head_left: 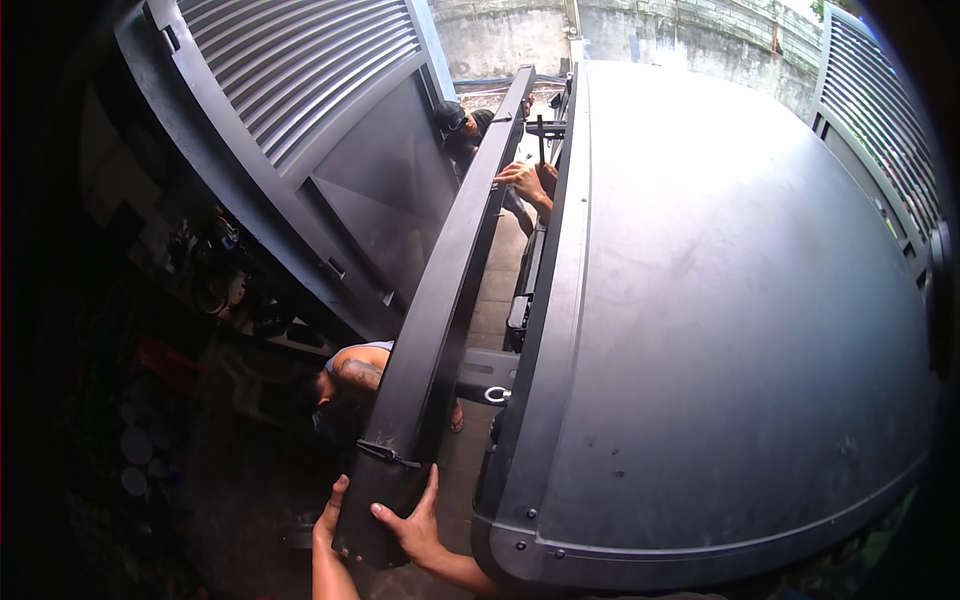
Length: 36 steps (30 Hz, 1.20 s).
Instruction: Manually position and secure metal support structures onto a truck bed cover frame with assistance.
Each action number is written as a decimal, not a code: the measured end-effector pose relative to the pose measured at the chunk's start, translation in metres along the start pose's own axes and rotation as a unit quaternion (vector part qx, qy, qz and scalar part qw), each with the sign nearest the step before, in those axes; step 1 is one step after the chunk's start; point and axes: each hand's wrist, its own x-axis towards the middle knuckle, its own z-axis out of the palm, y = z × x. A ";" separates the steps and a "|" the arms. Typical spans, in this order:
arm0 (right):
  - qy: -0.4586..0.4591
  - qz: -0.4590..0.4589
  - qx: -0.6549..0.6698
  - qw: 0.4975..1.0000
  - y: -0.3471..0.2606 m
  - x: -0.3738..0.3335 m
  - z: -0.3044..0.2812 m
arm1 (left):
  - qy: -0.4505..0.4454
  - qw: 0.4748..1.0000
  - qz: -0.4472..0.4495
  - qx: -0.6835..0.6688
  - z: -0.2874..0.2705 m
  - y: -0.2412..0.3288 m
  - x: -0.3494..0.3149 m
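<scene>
A long black box-like case [445, 275], perhaps a folded awning, stretches from close to me toward the far wall. My left hand [331, 522] presses against the left side of its near end. On the right side, my right hand [416, 530] grips the same end, its thumb over the top and a finger up along the side. Just beyond my fingers, a dark strap with a buckle [386, 453] crosses the top. The case runs alongside a large dark roof panel [720, 330], with a gap between them. The undersides of both hands' grip are hidden.
Another person's hand [525, 182] touches the case farther along. A person in a cap [455, 120] is near its far end; another person [362, 370] bends low to its left. A bracket [487, 365] and a metal ring [497, 395] fill part of the gap. A grey louvred gate [300, 80] stands left.
</scene>
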 end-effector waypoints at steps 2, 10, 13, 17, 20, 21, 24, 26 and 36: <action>-0.002 -0.001 0.003 1.000 0.000 0.000 0.000 | -0.003 1.000 -0.002 0.002 0.000 0.000 -0.001; -0.026 0.001 -0.001 1.000 0.003 0.001 0.000 | 0.030 0.999 0.012 -0.019 0.001 -0.001 0.000; -0.027 0.001 0.002 1.000 0.003 0.001 0.000 | 0.033 0.999 0.018 -0.025 -0.004 -0.004 0.001; -0.004 -0.003 -0.001 1.000 0.001 0.001 -0.001 | 0.000 1.000 -0.009 -0.016 -0.018 -0.010 0.014; 0.000 -0.011 0.009 1.000 -0.001 0.001 -0.001 | -0.030 0.999 -0.010 -0.030 -0.026 -0.016 0.022; 0.002 -0.009 0.002 1.000 -0.001 0.000 -0.001 | -0.016 0.999 -0.012 -0.028 -0.027 -0.018 0.023; 0.005 0.000 0.001 1.000 -0.002 0.000 0.000 | -0.007 0.999 -0.012 -0.029 -0.025 -0.018 0.021; 0.005 0.008 0.005 1.000 -0.002 0.000 0.000 | -0.011 0.999 -0.010 -0.033 -0.020 -0.016 0.017; 0.003 0.009 -0.001 1.000 -0.006 -0.001 0.000 | -0.024 0.999 -0.005 -0.030 -0.020 -0.015 0.018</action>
